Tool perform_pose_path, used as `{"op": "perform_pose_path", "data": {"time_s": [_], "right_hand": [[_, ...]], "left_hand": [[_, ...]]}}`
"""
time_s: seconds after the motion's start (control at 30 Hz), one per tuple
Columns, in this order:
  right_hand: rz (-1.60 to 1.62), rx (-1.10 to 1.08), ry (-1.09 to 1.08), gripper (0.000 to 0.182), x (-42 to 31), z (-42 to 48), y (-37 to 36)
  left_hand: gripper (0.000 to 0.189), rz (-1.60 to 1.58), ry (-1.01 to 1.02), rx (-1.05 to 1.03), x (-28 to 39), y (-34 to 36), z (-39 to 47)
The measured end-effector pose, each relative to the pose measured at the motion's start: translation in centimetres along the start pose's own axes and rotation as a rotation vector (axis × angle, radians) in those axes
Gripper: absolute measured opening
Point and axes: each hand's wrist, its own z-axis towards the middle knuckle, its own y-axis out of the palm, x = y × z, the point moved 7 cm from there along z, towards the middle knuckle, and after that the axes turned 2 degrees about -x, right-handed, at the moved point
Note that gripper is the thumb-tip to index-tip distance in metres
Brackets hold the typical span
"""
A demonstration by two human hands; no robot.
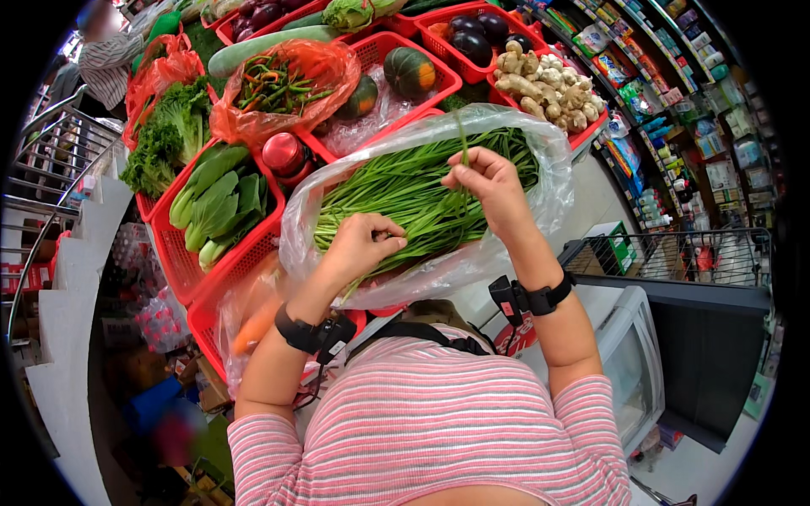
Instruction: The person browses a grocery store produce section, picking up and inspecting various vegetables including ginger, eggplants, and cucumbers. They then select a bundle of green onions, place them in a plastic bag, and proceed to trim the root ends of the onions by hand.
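Observation:
A loose heap of green garlic chives [392, 180] fills an open clear plastic bag [304, 243] in front of me. My right hand [487, 180] is raised over the right part of the heap. Its thumb and fingers pinch a thin chive strand [463, 136] that stands up above the grip. Lower and to the left, my left hand [364, 246] rests over the near edge of the chives, fingers curled with the thumb close to the index finger. Whether anything lies within those fingers is hidden.
Red baskets hold bok choy [218, 196], pumpkins [408, 73], eggplants [471, 41] and ginger [531, 85]. Chili peppers [278, 85] fill a red bag beyond the chives. A red-capped jar [285, 155] stands left of the bag. A wire basket [671, 256] is at right.

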Motion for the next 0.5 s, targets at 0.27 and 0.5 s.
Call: {"op": "perform_pose_path", "data": {"time_s": [0.27, 0.5], "right_hand": [[-0.625, -0.186, -0.065, 0.010, 1.3, -2.6, 2.9], [-0.616, -0.118, -0.056, 0.010, 2.3, -2.9, 2.8]], "left_hand": [[0.019, -0.031, -0.020, -0.033, -0.1, 0.7, 0.3], [0.021, 0.031, -0.005, -0.058, 0.6, 1.2, 0.8]]}}
